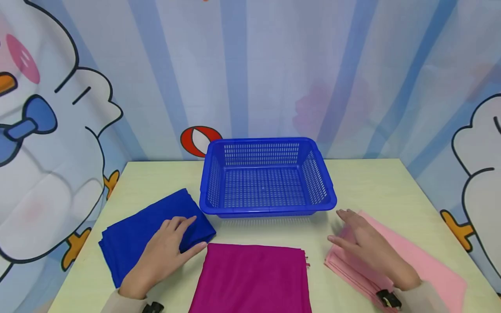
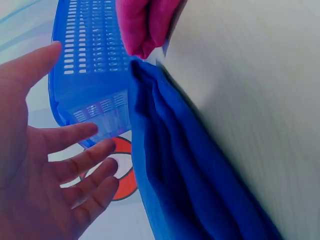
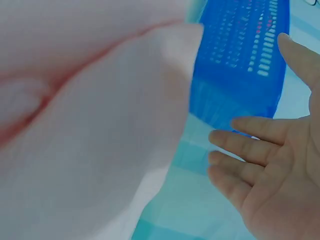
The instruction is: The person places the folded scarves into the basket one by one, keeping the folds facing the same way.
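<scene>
My left hand (image 1: 162,250) hovers over the folded blue cloth (image 1: 137,230) with thumb and fingers spread and nothing held. In the left wrist view, the same hand (image 2: 55,150) shows its bare palm beside the layered edge of the blue cloth (image 2: 175,160). Above the folded pink cloth (image 1: 422,265), on the right, is my right hand (image 1: 372,248), its fingers extended. The right wrist view has that hand's palm (image 3: 280,175) facing the pale-looking pink cloth (image 3: 110,125). Between the hands lies a folded magenta cloth (image 1: 254,278), its lower part cut off by the frame.
A blue plastic basket (image 1: 268,208) with slotted walls stands behind the magenta cloth, near the back of the pale table (image 1: 364,178). Its inside shows a bare grid floor. A printed cartoon curtain (image 1: 274,74) hangs right behind the table.
</scene>
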`<state>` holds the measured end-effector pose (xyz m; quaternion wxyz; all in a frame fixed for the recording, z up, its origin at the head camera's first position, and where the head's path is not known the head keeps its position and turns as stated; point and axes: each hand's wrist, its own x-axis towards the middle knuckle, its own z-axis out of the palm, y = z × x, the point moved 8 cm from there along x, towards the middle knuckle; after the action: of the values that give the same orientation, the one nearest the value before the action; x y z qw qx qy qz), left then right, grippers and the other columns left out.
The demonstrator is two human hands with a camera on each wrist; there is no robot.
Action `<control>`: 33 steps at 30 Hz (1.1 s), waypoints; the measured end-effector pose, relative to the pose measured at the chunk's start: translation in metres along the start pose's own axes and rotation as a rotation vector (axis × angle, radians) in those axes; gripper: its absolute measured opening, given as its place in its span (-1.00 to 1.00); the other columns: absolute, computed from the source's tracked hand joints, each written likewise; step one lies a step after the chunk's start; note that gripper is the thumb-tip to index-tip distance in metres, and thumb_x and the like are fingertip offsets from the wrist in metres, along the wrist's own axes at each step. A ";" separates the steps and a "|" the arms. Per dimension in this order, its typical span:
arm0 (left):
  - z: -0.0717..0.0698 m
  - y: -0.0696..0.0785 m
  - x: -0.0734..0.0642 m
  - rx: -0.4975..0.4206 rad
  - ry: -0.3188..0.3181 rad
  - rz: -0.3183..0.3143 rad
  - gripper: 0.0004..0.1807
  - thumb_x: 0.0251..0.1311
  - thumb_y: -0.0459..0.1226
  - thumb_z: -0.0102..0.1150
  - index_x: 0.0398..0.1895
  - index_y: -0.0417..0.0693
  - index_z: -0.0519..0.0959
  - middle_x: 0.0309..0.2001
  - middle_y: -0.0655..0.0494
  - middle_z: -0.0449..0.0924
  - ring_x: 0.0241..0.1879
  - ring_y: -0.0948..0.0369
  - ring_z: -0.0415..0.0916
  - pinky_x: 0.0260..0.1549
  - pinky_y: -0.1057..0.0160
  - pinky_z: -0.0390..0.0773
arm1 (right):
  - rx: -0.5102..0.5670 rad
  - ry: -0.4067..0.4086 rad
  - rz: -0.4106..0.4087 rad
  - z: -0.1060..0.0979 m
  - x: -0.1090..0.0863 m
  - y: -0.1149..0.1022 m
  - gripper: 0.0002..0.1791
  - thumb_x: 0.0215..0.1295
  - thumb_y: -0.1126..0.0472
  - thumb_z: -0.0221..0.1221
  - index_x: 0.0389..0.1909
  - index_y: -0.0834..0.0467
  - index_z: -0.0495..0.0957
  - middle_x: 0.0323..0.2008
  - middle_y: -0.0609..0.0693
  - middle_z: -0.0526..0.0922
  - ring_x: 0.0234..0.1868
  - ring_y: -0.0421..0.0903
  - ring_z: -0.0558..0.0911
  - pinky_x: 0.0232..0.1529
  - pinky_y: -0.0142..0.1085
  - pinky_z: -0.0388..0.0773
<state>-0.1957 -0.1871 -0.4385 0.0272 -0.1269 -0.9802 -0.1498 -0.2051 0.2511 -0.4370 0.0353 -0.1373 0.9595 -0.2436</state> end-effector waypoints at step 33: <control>0.036 0.013 -0.021 -0.241 -0.223 -0.048 -0.46 0.19 0.05 0.35 -0.05 -0.27 0.66 -0.48 0.20 0.38 -0.43 0.27 0.35 -0.46 0.27 0.42 | 0.362 -0.154 -0.181 0.055 -0.016 -0.058 -0.36 0.32 0.04 0.31 0.17 0.49 0.47 -0.17 0.05 0.63 -0.31 -0.26 0.60 -0.32 -0.36 0.63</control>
<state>-0.1728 -0.1694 -0.4711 -0.1007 -0.1217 -0.9548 -0.2518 -0.1677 0.1816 -0.4573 0.1105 -0.2325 0.8783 -0.4030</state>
